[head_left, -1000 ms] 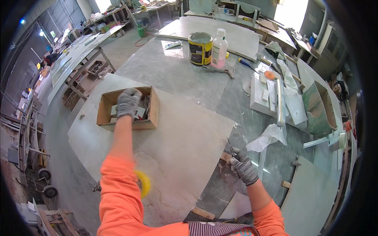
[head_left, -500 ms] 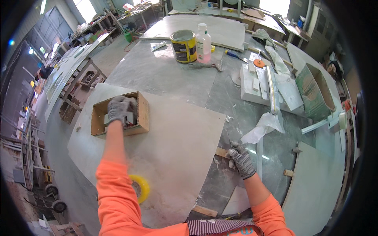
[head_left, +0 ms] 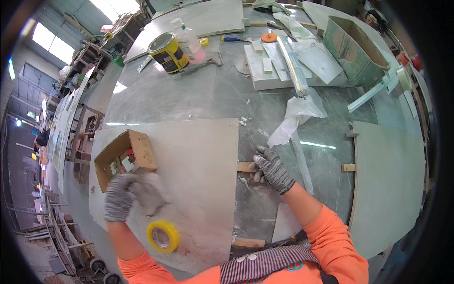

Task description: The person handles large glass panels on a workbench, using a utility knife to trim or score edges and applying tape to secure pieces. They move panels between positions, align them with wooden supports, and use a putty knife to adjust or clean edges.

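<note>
My left hand (head_left: 121, 198), in a grey knit glove, is just in front of a small open cardboard box (head_left: 143, 150), above a pale panel (head_left: 198, 161). Its fingers are smeared by motion; a blurred greyish patch beside them could be fingers or something held. Small white and red pieces (head_left: 126, 163) lie inside the box. A roll of yellow tape (head_left: 163, 236) rests on the panel, nearer to me. My right hand (head_left: 274, 173), gloved too, is closed with curled fingers by the panel's right edge, at the end of a wooden strip (head_left: 245, 167). What it grips, if anything, is hidden.
At the back stand a yellow-black can (head_left: 168, 53), a bottle of pink liquid (head_left: 190, 42) and a scraper (head_left: 215, 59). Right of them, a white slab (head_left: 265, 83) bears a foil sausage pack (head_left: 292, 66), next to a green carton (head_left: 354, 52). Another panel (head_left: 388, 184) lies far right.
My left hand has come out of the cardboard box and back toward me. My right hand stays near the wooden strip. The view has turned, shifting everything in the picture.
</note>
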A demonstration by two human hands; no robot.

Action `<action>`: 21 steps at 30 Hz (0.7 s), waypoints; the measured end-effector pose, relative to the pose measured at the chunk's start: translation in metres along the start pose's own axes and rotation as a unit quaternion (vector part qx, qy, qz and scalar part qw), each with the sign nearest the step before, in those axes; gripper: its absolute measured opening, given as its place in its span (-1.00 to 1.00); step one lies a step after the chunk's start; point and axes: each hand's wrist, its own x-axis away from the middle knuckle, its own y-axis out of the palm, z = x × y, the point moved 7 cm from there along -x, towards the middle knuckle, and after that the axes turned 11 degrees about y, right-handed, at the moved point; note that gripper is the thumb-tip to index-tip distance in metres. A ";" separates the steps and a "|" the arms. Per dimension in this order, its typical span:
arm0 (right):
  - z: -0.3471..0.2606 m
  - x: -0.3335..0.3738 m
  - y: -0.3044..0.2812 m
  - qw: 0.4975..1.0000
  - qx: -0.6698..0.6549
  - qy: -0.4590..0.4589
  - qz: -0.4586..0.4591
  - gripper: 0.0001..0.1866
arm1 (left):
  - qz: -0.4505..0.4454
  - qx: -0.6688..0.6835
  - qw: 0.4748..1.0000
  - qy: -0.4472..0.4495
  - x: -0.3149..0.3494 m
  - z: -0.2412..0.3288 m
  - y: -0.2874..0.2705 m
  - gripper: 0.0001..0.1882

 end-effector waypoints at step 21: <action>-0.028 0.089 0.024 0.987 -0.115 -0.081 -0.082 -0.47 | -0.119 0.448 0.858 0.222 -0.073 0.197 0.192 -0.46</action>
